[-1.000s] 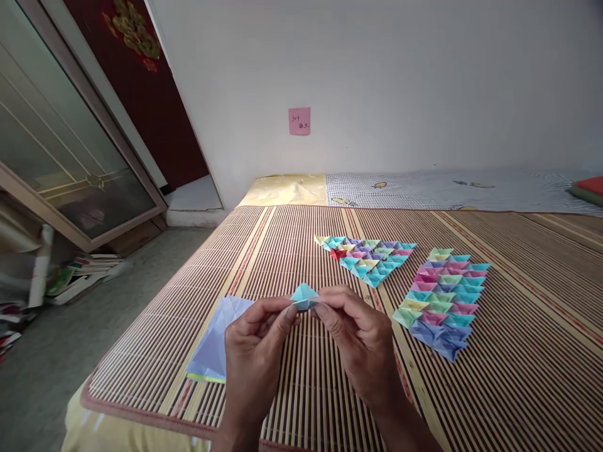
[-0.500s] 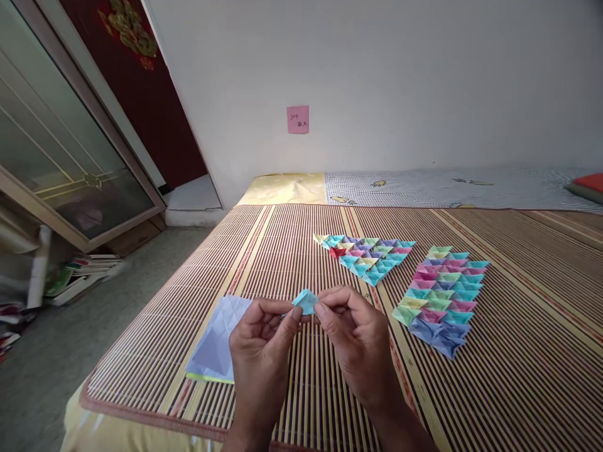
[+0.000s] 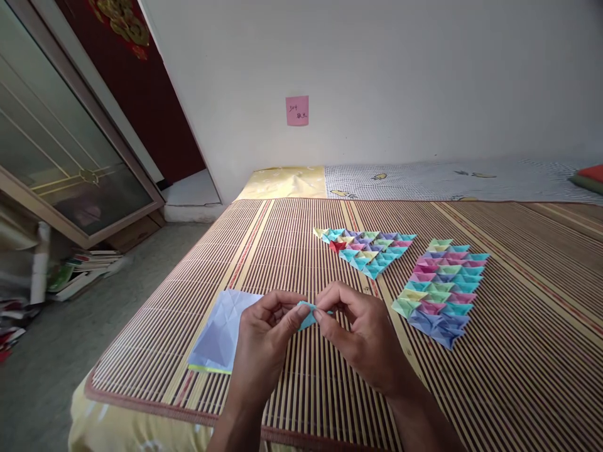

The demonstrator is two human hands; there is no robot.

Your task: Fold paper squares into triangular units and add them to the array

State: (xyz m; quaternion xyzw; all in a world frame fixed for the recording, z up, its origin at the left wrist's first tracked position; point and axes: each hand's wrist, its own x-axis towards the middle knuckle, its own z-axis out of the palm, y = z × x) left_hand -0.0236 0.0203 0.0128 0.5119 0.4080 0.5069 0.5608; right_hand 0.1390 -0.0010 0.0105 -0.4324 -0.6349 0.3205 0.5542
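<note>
A small folded piece of light blue paper (image 3: pixel 307 319) is pinched between my two hands above the striped mat. My left hand (image 3: pixel 271 329) grips its left side between thumb and forefinger. On the other side, my right hand (image 3: pixel 355 329) pinches the paper's right part, and the fingertips hide some of the folds. Just left of my left hand lies a stack of lilac paper sheets (image 3: pixel 217 333) with crease lines and a yellow-green edge below.
Folded paper pieces in many colours lie in two groups, one farther back (image 3: pixel 365 248) and one at right (image 3: pixel 440 285). The slatted mat (image 3: pixel 164 320) covers a bed against the wall. A pink note (image 3: pixel 297 111) hangs there. Books (image 3: pixel 89 270) sit on the floor at left.
The blue paper has turned in my fingers: its peak pointed up before, and now its body hangs lower between the thumbs. The view has shifted slightly.
</note>
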